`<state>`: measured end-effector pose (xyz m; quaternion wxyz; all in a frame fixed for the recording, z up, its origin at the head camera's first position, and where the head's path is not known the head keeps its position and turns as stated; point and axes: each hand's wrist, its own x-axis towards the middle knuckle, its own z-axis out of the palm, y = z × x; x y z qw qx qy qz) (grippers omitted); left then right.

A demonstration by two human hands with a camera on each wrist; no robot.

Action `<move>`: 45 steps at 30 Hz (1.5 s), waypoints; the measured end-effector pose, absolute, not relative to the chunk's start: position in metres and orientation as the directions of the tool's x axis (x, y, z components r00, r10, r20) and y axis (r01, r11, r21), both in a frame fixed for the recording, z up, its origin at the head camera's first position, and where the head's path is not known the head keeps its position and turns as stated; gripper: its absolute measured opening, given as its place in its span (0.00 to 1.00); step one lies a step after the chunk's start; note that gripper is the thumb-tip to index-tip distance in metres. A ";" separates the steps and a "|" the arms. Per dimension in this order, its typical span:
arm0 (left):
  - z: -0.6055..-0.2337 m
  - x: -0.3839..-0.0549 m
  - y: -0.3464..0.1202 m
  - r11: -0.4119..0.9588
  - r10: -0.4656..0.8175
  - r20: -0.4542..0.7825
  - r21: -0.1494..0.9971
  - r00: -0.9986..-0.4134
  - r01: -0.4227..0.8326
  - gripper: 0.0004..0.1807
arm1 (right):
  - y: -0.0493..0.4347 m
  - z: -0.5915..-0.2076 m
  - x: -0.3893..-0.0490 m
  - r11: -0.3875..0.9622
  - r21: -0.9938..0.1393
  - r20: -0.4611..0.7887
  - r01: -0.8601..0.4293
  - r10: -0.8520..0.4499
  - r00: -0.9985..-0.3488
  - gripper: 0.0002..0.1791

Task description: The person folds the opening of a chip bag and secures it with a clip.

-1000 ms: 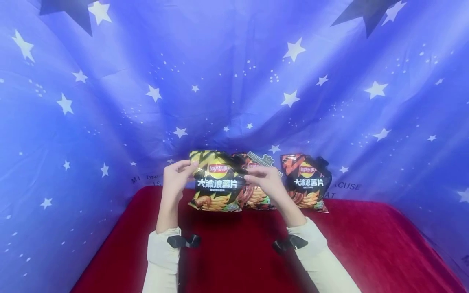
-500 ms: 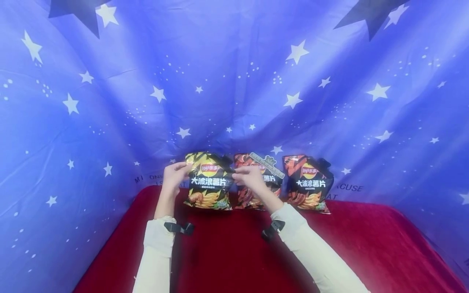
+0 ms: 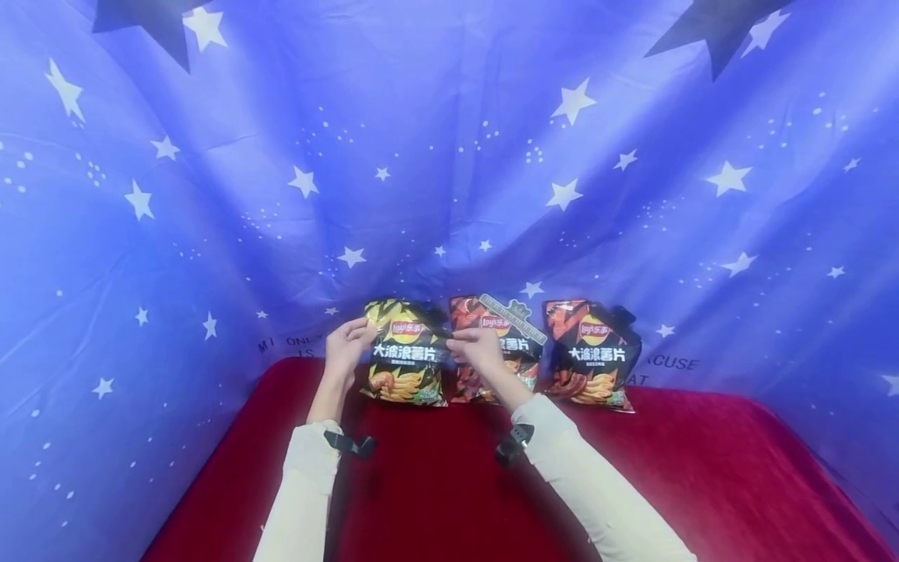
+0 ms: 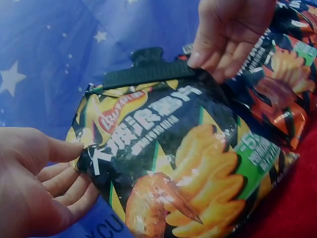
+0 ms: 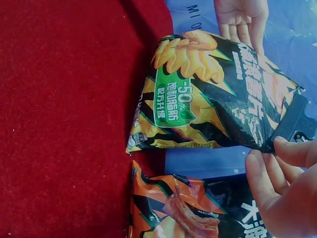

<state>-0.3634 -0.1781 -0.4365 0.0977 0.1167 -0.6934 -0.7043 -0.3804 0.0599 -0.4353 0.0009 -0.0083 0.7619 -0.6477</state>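
A yellow and black bag of potato chips (image 3: 407,371) is at the left end of a row of bags. My left hand (image 3: 347,351) pinches its left edge between thumb and fingers, as the left wrist view shows up close. At its opposite edge my right hand (image 5: 292,183) pinches the bag's corner beside the end of a black bag clip (image 4: 148,73). That clip lies slantwise across the bag's top corner. Right beside is a red and black chip bag (image 3: 523,371) with a clear, ruler-like clip (image 3: 513,318) across its top; my right hand partly covers this bag.
Another red and black chip bag (image 3: 597,359), with a black clip (image 3: 621,316) at its top corner, ends the row on the right. The bags stand at the back of a red cloth-covered table (image 3: 435,484), against a blue star-printed curtain (image 3: 449,203).
Both hands have drawn the yellow chip bag back and left, off the middle red bag it overlapped. In the last half second it has shifted slightly right and down.
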 end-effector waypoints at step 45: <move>-0.455 -0.373 -0.169 0.049 -0.174 -0.028 0.998 -0.984 -0.038 0.33 | 0.054 -0.447 -0.354 0.111 -0.994 0.001 -0.013 -0.105 -0.995 0.28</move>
